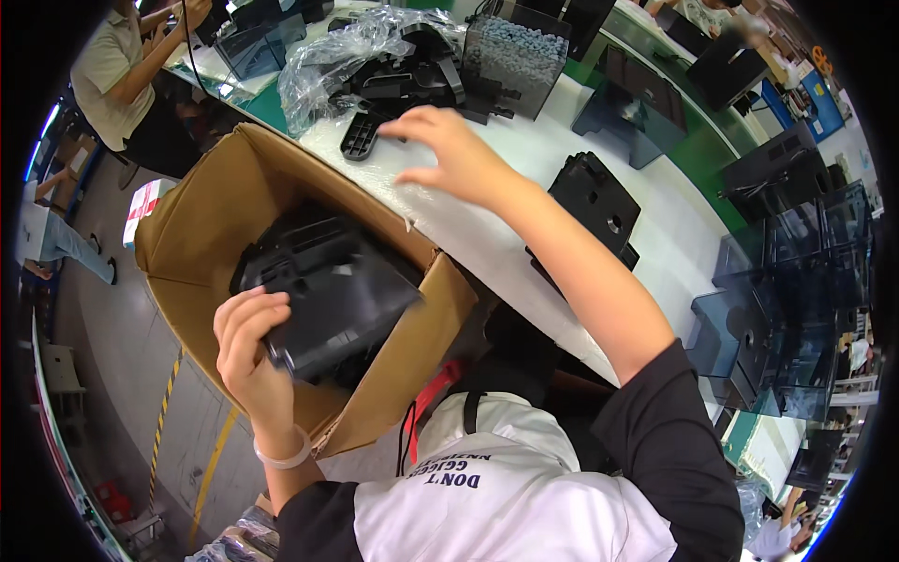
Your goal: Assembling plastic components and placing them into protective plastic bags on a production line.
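Nearest, below the box (412, 351): white shirt (496, 506) w/ blk sleeves (660, 421), plus a pale wristband (284, 454) on the L wrist. L hand (249, 348) is at the box's near L side — grip closed on the edge of a blk part (337, 302), fingers curled over it, thumb hidden. That part sits tilted in the box's mouth, a bit blurred, its R corner overlapping the box's near R wall; can't tell if they touch. Other blk bits show under it, too dark to sort.

Right of the box, alongside it: white surface (688, 251). On it, well R of the box, a blk panel (599, 201), partly behind the R forearm (599, 281). R hand (449, 155) is over the surface, up-R of the box — grip spread, thumb well apart from fingers, nothing in it. Fingertips are near a small blk bracket (360, 138); contact unclear.

Farther off, beyond the box: a blk pile (412, 80) beside clear wrap (323, 70), then a tank (524, 89) of blue-grey pellets. Smoky bins (791, 262) stand far R of the box; a co-worker (112, 70) is beyond it, up-L.
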Available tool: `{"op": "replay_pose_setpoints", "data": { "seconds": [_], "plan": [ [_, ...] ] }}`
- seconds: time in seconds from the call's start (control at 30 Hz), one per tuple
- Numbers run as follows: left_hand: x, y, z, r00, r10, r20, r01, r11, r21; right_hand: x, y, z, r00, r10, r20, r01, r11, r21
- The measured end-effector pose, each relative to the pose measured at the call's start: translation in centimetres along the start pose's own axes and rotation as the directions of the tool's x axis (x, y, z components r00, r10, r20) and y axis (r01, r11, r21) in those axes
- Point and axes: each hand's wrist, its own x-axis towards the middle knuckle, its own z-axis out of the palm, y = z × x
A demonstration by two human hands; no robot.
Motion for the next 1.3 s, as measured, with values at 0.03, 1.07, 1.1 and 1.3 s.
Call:
{"op": "replay_pose_setpoints", "data": {
  "seconds": [0.03, 1.07, 1.1, 1.3],
  "plan": [
    [0.1, 0.2, 0.3, 1.000, 0.012, 0.002, -0.012, 1.000, 0.000, 0.2, 2.0, 0.7, 0.998, -0.053, -0.038, 0.042, 0.970, -0.238],
    [11.4, 9.9, 18.6, 0.847, 0.132, 0.515, 0.314, 0.659, -0.684, -13.5, -5.8, -15.7, 0.635, 0.727, -0.260, -0.530, 0.655, 0.538],
    [11.2, 10.3, 16.6, 0.859, 0.157, 0.487, 0.247, 0.706, -0.664, -12.9, -6.3, -15.5, 0.650, 0.720, -0.243, -0.524, 0.656, 0.543],
    [8.9, 10.0, 11.7, 0.904, 0.003, 0.428, 0.280, 0.753, -0.595, -9.8, -8.9, -14.3, 0.811, 0.551, -0.194, -0.383, 0.752, 0.536]
  ]
}}
